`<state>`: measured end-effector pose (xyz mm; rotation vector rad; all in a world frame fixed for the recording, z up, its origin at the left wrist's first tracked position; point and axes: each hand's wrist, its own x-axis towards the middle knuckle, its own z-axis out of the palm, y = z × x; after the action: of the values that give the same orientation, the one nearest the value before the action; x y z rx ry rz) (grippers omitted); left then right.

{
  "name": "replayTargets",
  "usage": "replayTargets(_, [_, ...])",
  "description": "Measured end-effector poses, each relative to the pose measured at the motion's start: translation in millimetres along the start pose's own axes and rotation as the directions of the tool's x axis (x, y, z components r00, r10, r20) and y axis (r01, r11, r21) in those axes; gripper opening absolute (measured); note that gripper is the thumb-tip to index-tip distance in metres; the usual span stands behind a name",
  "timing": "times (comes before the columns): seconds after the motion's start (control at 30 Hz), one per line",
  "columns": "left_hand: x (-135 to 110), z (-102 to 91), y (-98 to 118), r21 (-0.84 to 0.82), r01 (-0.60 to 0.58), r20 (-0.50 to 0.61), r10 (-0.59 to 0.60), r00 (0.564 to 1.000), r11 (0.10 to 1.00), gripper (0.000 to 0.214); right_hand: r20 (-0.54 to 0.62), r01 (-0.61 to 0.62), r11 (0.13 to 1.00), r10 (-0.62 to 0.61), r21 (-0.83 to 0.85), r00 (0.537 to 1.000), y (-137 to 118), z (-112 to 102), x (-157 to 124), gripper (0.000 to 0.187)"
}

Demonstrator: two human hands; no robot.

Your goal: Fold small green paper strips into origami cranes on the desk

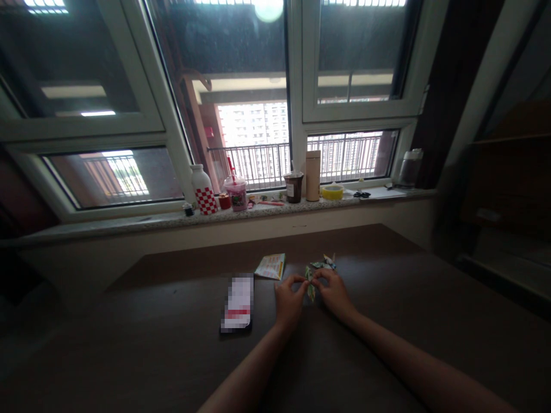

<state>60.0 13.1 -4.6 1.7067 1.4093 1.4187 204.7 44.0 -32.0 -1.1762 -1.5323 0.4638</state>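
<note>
L hand & R hand pinch the paper btwn thumbs & fingertips, gaps nearly closed, above table, R of phone. Prob. v. light, thin, easily creased or torn; best held gently by folded edges.

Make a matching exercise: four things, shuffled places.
Things
1. Small green-and-yellow patterned paper piece
2. Dark-edged rectangular phone
3. Yellow ring-shaped tape roll
4. White bottle with red checks

Places
A. On the windowsill, just right of the tan cylinder
B. Windowsill, just left of the red tub
C. Between the left hand and right hand
D. On the brown table, left of both hands

Pairs: 1-C, 2-D, 3-A, 4-B
</note>
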Motion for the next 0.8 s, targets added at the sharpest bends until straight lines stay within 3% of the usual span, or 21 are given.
replayTargets(0.33, [3.6, -1.5, -4.9, 0.007, 0.029, 0.032, -0.029, 0.999, 1.000, 0.018, -0.016, -0.049, 0.999, 0.048, -0.016, 0.999, 2.0, 1.7, -2.4, 0.007])
replayTargets(0.6, [3.2, 0.1, -7.3, 0.068, 0.066, -0.006, -0.066, 0.998, 0.996, 0.020, 0.014, -0.100, 0.994, 0.099, 0.047, 0.995, 0.9, 0.8, -1.2, 0.012])
replayTargets(0.8, [2.2, 0.2, -5.1, -0.013, 0.062, -0.009, -0.062, 0.998, 0.998, 0.019, 0.012, -0.070, 0.995, 0.070, 0.074, 0.998, -0.3, -1.4, -0.9, 0.015])
